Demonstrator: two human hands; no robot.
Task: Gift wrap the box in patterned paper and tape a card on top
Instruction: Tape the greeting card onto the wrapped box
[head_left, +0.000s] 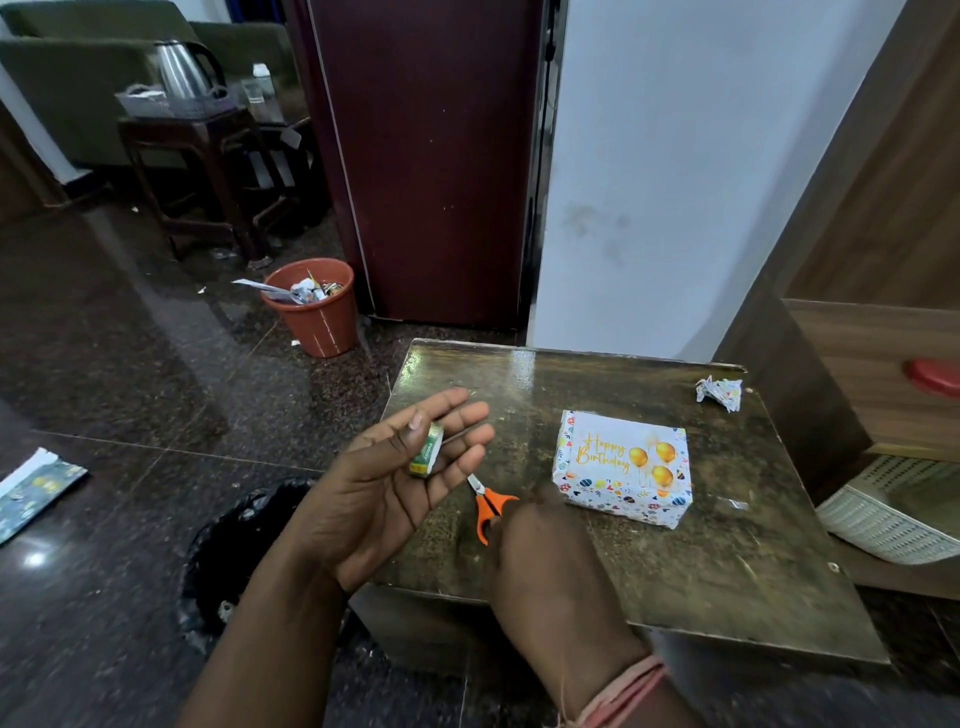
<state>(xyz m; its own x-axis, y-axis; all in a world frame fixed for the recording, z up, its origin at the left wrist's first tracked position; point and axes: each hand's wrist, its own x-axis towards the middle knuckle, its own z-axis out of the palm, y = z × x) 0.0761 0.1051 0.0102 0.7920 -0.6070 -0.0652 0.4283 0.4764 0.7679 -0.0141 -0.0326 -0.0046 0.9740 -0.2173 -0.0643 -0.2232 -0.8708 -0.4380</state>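
The box (631, 501), wrapped in white patterned paper, lies on the right half of the small brown table (675, 571). A "Happy Birthday" card with gold balloons (613, 452) lies flat on its top. My left hand (384, 499) hovers palm up over the table's left edge, its thumb pinching a small tape roll (427, 457) against the fingers. Orange-handled scissors (488, 506) lie on the table just below that hand. My right hand (545, 561) shows its back, and its fingers curl down onto the scissors' handles; the fingertips are hidden.
A crumpled scrap of wrapping paper (719, 392) sits at the table's far right corner. On the floor are an orange waste bin (317, 312), a black-lined bin (234, 540) beside the table, and a paper sheet (31, 488). A white basket (893, 519) stands to the right.
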